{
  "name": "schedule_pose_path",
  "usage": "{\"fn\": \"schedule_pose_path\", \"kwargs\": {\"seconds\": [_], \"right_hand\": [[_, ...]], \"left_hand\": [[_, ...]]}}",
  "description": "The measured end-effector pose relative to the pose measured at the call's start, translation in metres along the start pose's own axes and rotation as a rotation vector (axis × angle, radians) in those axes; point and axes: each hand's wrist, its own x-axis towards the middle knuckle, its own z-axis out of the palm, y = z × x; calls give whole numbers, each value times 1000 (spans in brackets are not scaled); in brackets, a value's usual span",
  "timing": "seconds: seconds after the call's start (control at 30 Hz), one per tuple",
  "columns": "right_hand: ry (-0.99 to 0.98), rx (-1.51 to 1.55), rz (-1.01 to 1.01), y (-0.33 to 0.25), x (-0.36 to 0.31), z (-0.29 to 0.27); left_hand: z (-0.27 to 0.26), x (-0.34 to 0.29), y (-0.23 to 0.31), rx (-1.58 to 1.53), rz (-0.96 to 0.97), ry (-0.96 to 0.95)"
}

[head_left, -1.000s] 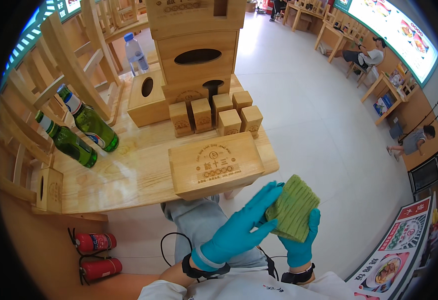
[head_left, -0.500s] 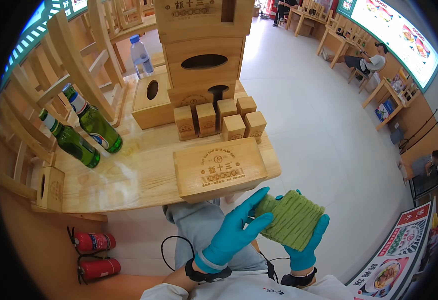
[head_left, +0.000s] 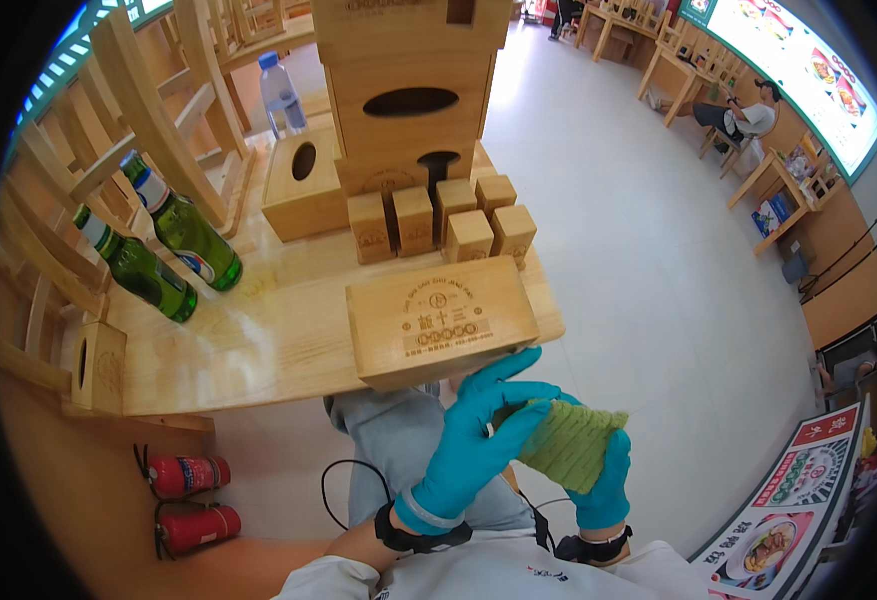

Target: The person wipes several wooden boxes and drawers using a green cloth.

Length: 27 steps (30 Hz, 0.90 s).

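Observation:
A folded green ribbed cloth [head_left: 578, 445] is held in front of my body, off the near right edge of the table. My left hand [head_left: 483, 430], in a teal glove, grips the cloth's left side, with its index finger stretched toward the engraved wooden box [head_left: 443, 315]. My right hand [head_left: 603, 490], gloved alike, holds the cloth from below and from the right, its thumb up along the edge. Part of the right hand's fingers hide behind the cloth. That box lies at the table's front corner, just beyond my left fingertips.
Several small wooden blocks [head_left: 413, 220] stand behind the box, before stacked wooden tissue boxes [head_left: 408, 140]. Two green bottles [head_left: 193, 240] and upturned chairs [head_left: 148, 90] are at left on the wooden table [head_left: 238, 350]. Red fire extinguishers [head_left: 198, 528] stand below left. A person [head_left: 753, 120] sits far right.
The cloth has tipped, its top edge now lower and its face foreshortened. My left fingers have moved right, over its upper edge. The view has shifted slightly.

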Motion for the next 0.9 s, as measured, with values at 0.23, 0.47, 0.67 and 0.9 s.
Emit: {"fn": "schedule_pose_path", "kwargs": {"seconds": [0.23, 0.47, 0.67, 0.9], "right_hand": [[-289, 209, -146, -14, 20, 37], [-237, 193, -291, -25, 12, 57], [-260, 237, -285, -24, 12, 53], [-284, 162, -289, -30, 19, 41]], "left_hand": [[9, -4, 0, 169, 151, 73], [1, -9, 2, 38, -8, 71], [-7, -1, -8, -122, -171, 33], [-7, -3, -1, -104, -183, 59]]}}
